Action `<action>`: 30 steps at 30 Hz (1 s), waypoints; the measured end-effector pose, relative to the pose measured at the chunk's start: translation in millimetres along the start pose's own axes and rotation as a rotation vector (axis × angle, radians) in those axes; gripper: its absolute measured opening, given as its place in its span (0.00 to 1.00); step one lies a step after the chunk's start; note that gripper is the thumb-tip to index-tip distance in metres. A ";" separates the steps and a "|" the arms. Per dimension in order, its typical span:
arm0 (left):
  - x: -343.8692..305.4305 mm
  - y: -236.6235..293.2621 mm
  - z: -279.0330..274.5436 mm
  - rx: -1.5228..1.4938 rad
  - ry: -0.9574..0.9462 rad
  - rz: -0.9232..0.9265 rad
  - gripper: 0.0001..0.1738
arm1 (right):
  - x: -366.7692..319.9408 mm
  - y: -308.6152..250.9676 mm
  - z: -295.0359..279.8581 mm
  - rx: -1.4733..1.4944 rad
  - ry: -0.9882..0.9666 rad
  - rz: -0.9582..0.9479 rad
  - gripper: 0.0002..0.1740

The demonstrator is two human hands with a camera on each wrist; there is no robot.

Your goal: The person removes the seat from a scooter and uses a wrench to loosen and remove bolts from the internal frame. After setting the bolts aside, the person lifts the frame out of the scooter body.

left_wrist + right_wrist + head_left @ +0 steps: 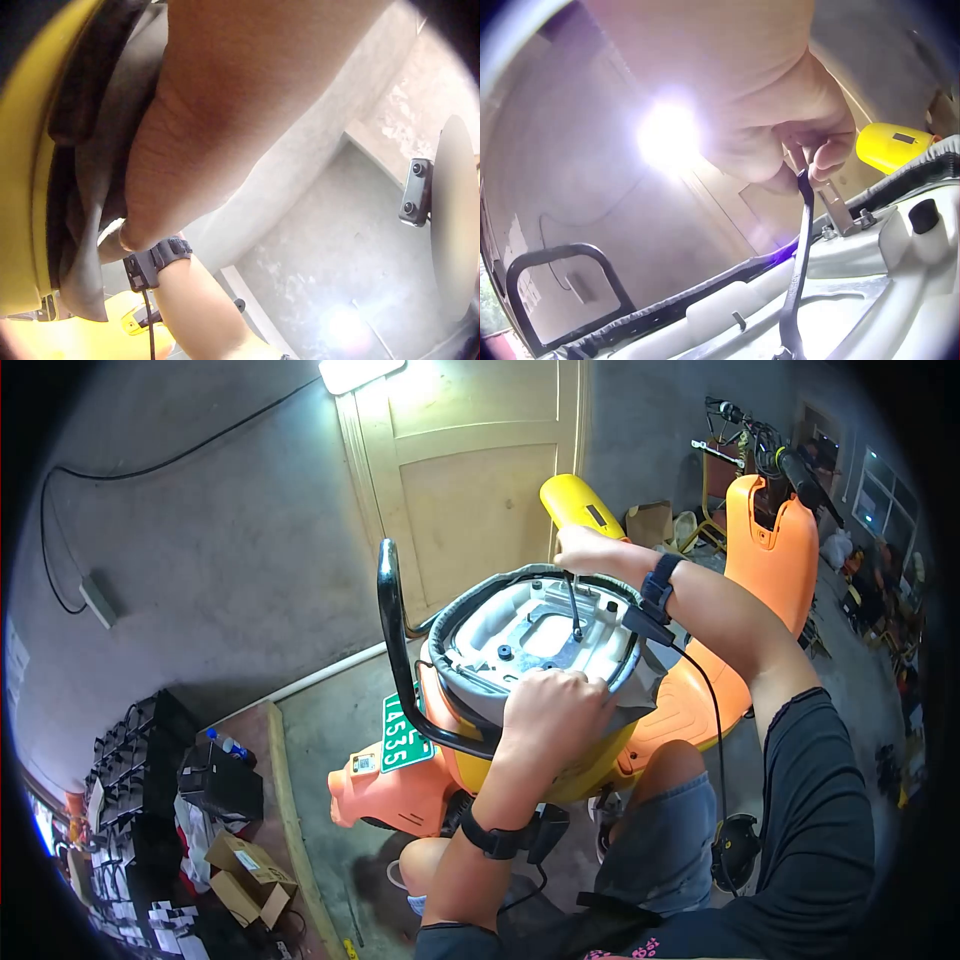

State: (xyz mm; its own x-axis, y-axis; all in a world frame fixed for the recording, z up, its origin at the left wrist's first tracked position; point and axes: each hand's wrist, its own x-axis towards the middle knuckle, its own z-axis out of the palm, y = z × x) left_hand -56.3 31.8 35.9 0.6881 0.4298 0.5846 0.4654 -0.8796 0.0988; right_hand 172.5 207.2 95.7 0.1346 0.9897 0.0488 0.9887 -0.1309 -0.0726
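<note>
An upturned scooter seat [470,660] shows its pale plastic underside, with a dark-edged cover folded round its rim. My left hand [560,710] grips the near rim, knuckles up; a loose grey flap of the cover [90,202] hangs beside it in the left wrist view. Above the far side, my right hand [590,550] holds the upper end of a dark wrench [802,255] between curled fingers. The wrench's lower end sits at a bolt [784,352] on the metal plate. Beside the fingers stands a small metal bracket [836,206], fastened with nuts.
The orange scooter [710,670] stands under the seat, a black grab bar [395,630] rising at its left. A yellow rounded part [580,505] lies beyond my right hand. Black cases [140,750] and an open carton [250,880] are at the left, near the wall.
</note>
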 end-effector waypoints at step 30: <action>1.6 6.1 -6.1 0.025 0.005 -0.070 0.20 | -207.3 45.6 -47.2 0.088 -0.096 -0.525 0.14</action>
State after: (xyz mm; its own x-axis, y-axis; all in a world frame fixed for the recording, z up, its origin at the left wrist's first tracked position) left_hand -55.7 25.8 42.3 0.6510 0.4887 0.5809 0.5259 -0.8422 0.1192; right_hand 192.7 -6.6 129.4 -0.3872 0.9219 0.0099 0.9115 0.3844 -0.1462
